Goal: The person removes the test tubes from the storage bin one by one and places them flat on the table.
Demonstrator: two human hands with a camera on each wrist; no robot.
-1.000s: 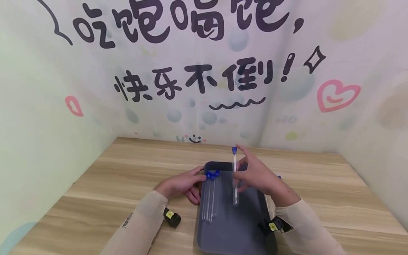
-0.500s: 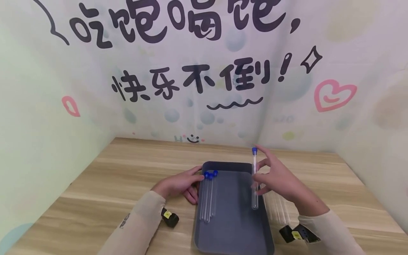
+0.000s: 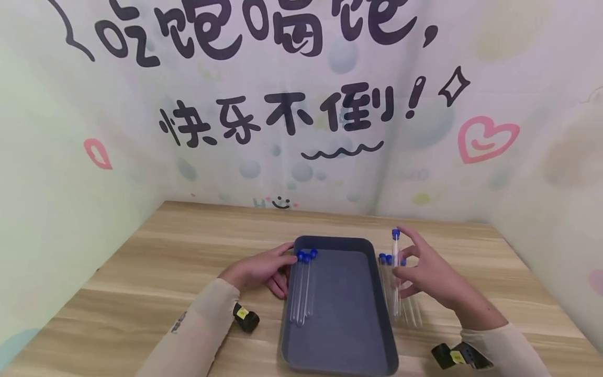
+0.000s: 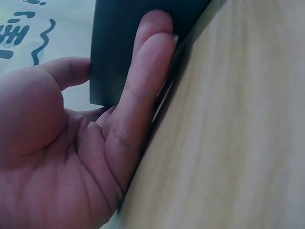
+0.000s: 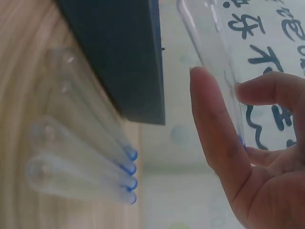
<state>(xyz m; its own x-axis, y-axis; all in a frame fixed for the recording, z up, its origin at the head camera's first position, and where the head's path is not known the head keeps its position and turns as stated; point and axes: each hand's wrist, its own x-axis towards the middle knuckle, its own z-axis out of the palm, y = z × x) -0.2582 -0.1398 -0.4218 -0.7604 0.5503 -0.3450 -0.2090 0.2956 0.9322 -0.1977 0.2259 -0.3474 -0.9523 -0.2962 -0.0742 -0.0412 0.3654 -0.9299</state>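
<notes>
A clear test tube with a blue cap stands nearly upright in my right hand, pinched between thumb and fingers. That hand is just right of the grey tray, over several capped test tubes lying on the table. The right wrist view shows the held tube in the fingers and the lying tubes below. My left hand holds the tray's left wall near the far corner, thumb over the rim. In the left wrist view its fingers lie along the outer wall.
Three blue-capped test tubes lie side by side along the left inside of the tray. The wooden table runs back to a printed cloth backdrop. Pale side walls flank the table.
My right hand has carried the test tube rightward from above the tray to past its right wall, then slightly down. My left hand stays at the tray. The view has shifted slightly.
</notes>
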